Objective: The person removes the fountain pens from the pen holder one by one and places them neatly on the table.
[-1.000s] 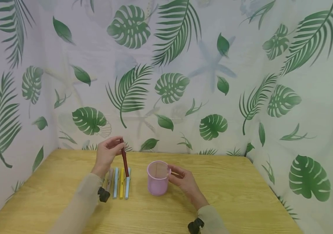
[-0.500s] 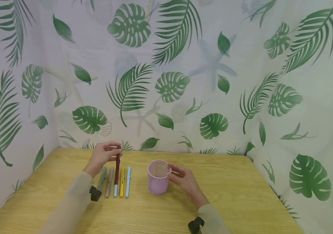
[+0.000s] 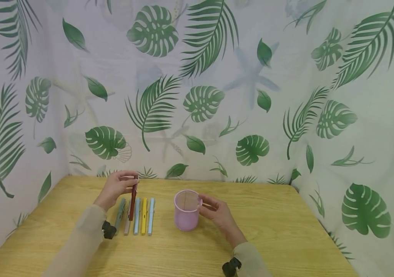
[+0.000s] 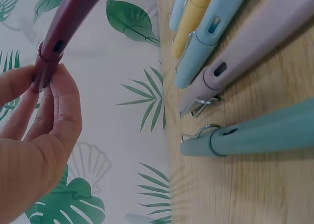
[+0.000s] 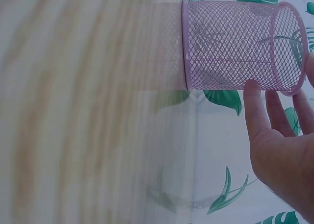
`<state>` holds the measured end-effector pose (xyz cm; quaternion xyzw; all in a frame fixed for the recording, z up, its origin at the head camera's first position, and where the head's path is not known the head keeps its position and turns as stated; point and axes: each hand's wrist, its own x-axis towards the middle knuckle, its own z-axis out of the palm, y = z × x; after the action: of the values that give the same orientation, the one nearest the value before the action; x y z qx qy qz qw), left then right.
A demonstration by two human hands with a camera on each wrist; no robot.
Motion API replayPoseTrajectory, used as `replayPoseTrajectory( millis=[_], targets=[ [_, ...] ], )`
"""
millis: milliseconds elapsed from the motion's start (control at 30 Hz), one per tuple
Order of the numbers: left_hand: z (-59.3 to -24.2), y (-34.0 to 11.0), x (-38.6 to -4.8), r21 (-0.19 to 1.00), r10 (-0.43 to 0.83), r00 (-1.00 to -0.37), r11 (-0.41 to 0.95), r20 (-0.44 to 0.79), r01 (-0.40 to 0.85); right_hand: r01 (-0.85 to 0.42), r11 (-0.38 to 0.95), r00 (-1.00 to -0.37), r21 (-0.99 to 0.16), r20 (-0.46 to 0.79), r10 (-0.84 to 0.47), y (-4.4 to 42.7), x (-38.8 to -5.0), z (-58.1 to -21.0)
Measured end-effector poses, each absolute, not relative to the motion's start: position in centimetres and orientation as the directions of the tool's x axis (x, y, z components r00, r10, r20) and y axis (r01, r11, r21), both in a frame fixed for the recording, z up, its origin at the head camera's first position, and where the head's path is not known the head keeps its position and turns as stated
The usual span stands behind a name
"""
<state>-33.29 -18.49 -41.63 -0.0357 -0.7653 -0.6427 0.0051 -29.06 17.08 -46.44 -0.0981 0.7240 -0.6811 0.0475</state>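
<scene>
My left hand pinches a dark red pen by its clip end. The pen hangs steeply over a row of pens on the table, in front of a mauve pen. In the left wrist view, thumb and fingertips meet around the end of its cap. At the right of the row stands a pink mesh pen holder, upright. My right hand holds the pen holder at its rim from the right; the right wrist view has fingertips against its mesh side and rim.
Left of the mauve pen lies a green pen. To its right are a light blue pen, a yellow pen and another light blue pen. The wooden table meets a leaf-patterned curtain at the back.
My left hand has carried the dark red pen leftward and slightly down, from over the right-hand light blue pen, past the other light blue one, to the mauve one. My right hand stays put.
</scene>
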Motion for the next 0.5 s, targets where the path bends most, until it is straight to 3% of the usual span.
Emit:
replayPoseTrajectory(
  millis=[500],
  targets=[
    [-41.6, -20.9, -33.0, 0.979, 0.035, -0.999, 0.204, 0.018, 0.025, -0.072, 0.061, -0.977, -0.996, 0.059, -0.207, 17.0, -28.9, -46.1]
  ],
)
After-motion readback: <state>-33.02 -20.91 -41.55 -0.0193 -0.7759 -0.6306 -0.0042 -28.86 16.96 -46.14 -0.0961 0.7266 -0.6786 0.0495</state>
